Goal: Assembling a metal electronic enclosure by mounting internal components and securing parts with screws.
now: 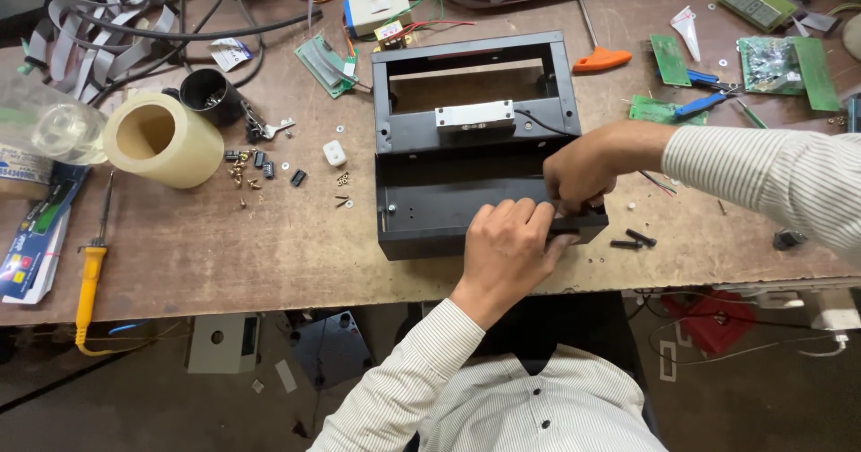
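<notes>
Left hand (507, 246) and right hand (578, 174) grip the black housing (439, 201) (silver bar (474, 116) inside).

A black, open rectangular metal casing (448, 192) lies flat, its near right corner pinched beneath the fingers of both hands.

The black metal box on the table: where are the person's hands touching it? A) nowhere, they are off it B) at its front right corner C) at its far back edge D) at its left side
B: both the left hand and the right hand meet at the front right corner of the black metal box.
</notes>
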